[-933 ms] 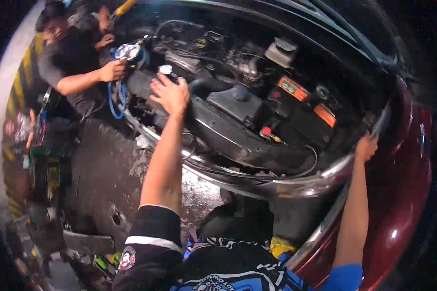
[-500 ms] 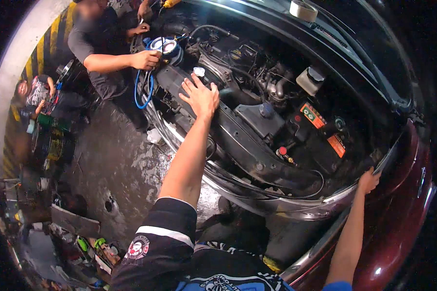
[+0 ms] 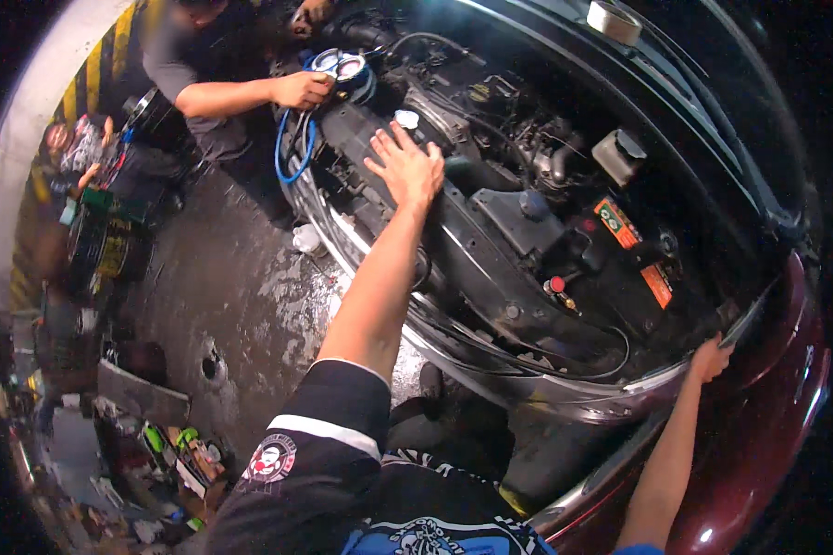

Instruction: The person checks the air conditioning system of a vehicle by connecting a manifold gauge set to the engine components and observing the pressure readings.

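My left hand (image 3: 409, 168) lies with fingers spread on the black panel (image 3: 477, 245) along the front of an open engine bay. A white cap (image 3: 405, 118) is just beyond its fingertips. At the bay's right side, my right hand (image 3: 710, 359) rests on the edge of the dark red fender (image 3: 759, 435), its fingers extended and partly hidden. Neither hand holds a tool. Past my left hand, a co-worker's hand (image 3: 304, 91) grips a gauge set with two round dials (image 3: 338, 65). A blue hose (image 3: 294, 171) loops down from it.
The battery (image 3: 620, 222) with orange labels, a black reservoir (image 3: 518, 220) and a whitish reservoir (image 3: 618, 155) sit in the bay. A tape roll (image 3: 614, 22) lies near the windshield. Another person (image 3: 83, 153) is far left. Tools and parts (image 3: 180, 453) clutter the lower-left floor.
The whole view has shifted, so the car appears slightly lower and farther right. Both my hands keep their places on the car. The co-worker still holds the gauge set.
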`<state>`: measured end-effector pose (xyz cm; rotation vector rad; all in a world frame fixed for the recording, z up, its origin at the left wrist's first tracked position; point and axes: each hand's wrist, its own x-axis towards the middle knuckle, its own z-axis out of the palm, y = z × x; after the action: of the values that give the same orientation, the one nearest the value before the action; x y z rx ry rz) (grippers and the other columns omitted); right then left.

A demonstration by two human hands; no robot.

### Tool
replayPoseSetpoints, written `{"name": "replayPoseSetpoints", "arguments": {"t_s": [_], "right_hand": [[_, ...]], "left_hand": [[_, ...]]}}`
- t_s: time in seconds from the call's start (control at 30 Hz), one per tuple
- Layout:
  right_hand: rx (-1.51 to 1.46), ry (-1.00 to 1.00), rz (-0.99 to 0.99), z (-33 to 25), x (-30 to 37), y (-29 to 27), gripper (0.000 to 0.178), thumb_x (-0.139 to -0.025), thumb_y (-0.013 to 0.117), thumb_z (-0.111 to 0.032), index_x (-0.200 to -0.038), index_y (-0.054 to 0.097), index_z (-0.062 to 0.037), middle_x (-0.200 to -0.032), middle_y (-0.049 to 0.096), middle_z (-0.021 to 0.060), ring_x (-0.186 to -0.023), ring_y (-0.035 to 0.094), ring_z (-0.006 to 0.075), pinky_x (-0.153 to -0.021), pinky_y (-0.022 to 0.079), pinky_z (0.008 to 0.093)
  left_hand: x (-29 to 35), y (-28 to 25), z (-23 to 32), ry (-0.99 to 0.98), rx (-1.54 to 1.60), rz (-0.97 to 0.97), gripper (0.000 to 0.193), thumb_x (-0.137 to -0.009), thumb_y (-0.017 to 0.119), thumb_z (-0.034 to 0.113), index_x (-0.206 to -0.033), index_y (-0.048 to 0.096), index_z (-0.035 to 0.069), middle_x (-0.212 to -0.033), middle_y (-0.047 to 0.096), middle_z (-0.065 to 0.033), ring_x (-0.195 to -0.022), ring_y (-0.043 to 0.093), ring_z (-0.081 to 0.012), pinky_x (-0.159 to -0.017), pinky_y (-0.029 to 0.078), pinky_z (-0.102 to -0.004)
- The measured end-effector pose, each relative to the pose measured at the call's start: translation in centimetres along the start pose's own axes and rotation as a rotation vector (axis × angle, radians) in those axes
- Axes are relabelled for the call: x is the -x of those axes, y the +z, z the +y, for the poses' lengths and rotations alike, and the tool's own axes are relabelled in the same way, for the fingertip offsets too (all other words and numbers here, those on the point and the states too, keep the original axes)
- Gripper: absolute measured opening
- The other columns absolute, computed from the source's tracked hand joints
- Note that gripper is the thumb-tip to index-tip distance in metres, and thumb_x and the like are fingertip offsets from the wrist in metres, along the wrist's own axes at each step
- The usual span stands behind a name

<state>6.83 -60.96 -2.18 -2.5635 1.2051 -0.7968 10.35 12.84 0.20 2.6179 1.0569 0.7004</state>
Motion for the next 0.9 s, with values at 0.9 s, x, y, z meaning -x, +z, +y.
{"name": "replayPoseSetpoints", "arguments": {"t_s": [0.9], "right_hand": [[-0.003, -0.084, -0.054, 3.2, -4.5, 2.8, 0.075, -0.099, 0.053, -0.057, -0.16, 0.04, -0.0161, -0.15, 0.051, 0.0295, -0.135, 0.052, 0.0521, -0.111, 0.042, 0.0627]], "left_hand": [[0.3, -0.5, -0.4, -0.014, 0.217, 0.073, 0.086, -0.093, 0.061, 0.044, -0.16, 0.032, -0.002, -0.164, 0.031, -0.0308, -0.156, 0.023, -0.0441, -0.124, 0.009, -0.0685]]}}
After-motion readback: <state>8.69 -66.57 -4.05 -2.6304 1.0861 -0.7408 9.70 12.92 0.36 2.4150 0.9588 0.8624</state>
